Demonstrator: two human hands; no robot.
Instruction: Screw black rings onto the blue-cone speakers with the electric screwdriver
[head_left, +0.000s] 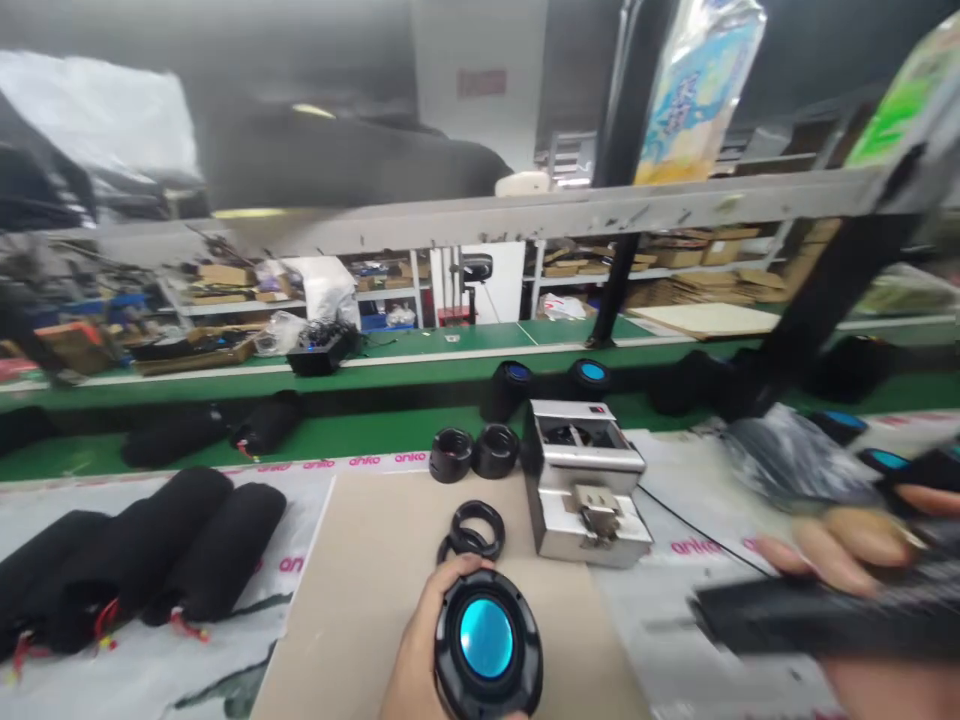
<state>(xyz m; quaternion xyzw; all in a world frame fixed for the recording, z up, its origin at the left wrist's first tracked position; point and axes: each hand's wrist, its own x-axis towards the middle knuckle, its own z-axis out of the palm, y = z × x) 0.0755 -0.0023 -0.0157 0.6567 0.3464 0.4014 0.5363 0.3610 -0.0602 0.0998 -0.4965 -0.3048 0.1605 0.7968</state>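
Left hand [421, 640]: gripping glossy, blue-centred round unit [487, 645] above smooth beige board [337, 600], near edge
Right hand [855, 548]: clutching dark elongated object [787, 615], beyond board's right edge
Blur: object's details smeared

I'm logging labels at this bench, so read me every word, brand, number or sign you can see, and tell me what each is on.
"anko": pink, repeated on the white bench covering.
Red sign: too blurred to read.
Blue-and-yellow packet: lettering too blurred to read.
Green-and-white packet: too blurred to read.
No numbers are readable.
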